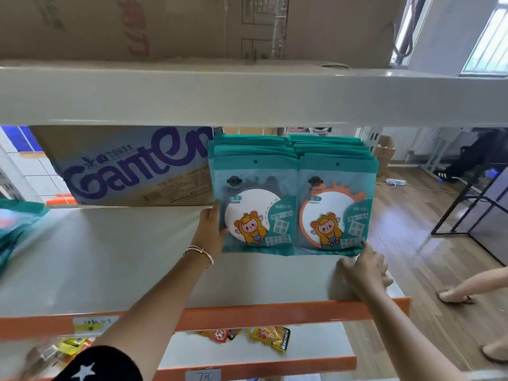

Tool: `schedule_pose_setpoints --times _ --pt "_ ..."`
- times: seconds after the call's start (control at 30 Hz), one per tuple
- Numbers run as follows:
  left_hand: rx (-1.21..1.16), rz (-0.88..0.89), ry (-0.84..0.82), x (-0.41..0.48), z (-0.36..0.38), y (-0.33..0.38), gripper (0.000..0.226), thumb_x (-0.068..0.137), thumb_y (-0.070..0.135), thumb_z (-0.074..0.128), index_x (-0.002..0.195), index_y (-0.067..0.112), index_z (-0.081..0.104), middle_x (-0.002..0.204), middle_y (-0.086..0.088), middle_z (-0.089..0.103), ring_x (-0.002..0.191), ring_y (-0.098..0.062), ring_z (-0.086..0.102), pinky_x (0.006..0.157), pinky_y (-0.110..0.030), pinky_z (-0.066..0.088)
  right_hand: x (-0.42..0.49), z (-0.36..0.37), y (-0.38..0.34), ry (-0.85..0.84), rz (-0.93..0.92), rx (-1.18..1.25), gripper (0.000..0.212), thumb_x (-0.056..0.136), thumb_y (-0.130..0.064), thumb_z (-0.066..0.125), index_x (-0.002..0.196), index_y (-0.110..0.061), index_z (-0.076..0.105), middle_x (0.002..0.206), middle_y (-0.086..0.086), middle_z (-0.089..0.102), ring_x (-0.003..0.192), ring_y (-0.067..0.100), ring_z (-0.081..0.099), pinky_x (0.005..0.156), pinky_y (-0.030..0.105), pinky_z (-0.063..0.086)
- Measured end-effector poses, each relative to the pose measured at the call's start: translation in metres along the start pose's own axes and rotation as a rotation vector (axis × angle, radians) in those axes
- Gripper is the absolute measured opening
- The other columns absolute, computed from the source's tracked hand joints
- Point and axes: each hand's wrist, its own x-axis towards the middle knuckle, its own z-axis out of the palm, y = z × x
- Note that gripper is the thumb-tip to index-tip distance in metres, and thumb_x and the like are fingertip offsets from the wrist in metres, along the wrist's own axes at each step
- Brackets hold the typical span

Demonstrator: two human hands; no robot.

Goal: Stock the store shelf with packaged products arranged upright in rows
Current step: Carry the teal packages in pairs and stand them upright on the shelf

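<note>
Packets (255, 207), where do they stand?

On the middle shelf (110, 257), upright, in two rows side by side, faces to the front. They sit at the shelf's right end, just right of a carton (132, 166).

And the hands?

The left hand (210, 229) grasps the left edge of the front packet in the left-hand row, thumb on its face. The right hand (362, 266) is loose and holds nothing. One fingertip touches the bottom right corner of the right-hand row. It is blurred, so finer detail is lost.

Which step is this?

Squaring up, I'd judge. Both rows are already standing, and the hands bracket them from either side as if to straighten them.

What does the next move call for?

Even pressure from both sides, low down. These flat pouches look floppy, and a push near the top could fan a row over. After that, more stock. A teal heap (16, 224) at the far left, blurred, may be spare packets, and there is bare shelf in front of the rows for them.
</note>
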Motion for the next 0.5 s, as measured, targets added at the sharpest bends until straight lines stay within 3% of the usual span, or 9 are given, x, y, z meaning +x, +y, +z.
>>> schedule_pose_setpoints --times 0.13,0.3,0.4,0.5 --pt "-0.019 0.022 -0.021 -0.015 -0.013 0.001 0.068 0.087 0.006 0.056 0.145 0.014 0.021 0.134 -0.014 0.03 0.11 -0.027 0.053 0.088 -0.025 0.044 -0.025 -0.003 -0.005 0.005 -0.059 -0.079 0.057 0.086 -0.026 0.055 0.139 -0.021 0.035 0.135 0.014 0.039 0.126 0.033 0.035 0.104 0.047 0.027" --pt "0.136 0.076 -0.156 -0.055 -0.028 -0.012 0.045 0.085 0.016 0.058 0.128 0.008 0.047 0.12 -0.016 0.047 0.113 -0.029 0.048 0.094 -0.034 0.041 -0.056 0.001 -0.003 -0.043 -0.199 -0.145 0.042 0.09 -0.029 0.051 0.132 -0.023 0.046 0.135 0.009 0.046 0.123 0.03 0.04 0.101 0.045 0.03" --pt "0.165 0.049 -0.208 -0.083 -0.037 -0.025 0.044 0.086 0.017 0.058 0.129 0.009 0.05 0.125 -0.016 0.047 0.116 -0.029 0.047 0.1 -0.033 0.038 -0.083 0.001 0.004 -0.06 -0.321 -0.16 0.033 0.093 -0.026 0.047 0.126 -0.022 0.053 0.132 0.008 0.052 0.118 0.027 0.046 0.096 0.04 0.035" --pt "0.21 0.028 -0.205 -0.111 -0.045 -0.034 0.041 0.086 0.017 0.058 0.126 0.012 0.053 0.127 -0.013 0.048 0.116 -0.026 0.048 0.1 -0.032 0.038 -0.112 -0.003 0.016 -0.066 -0.408 -0.23 0.035 0.094 -0.021 0.043 0.127 -0.026 0.053 0.134 0.001 0.051 0.123 0.023 0.044 0.095 0.036 0.031"
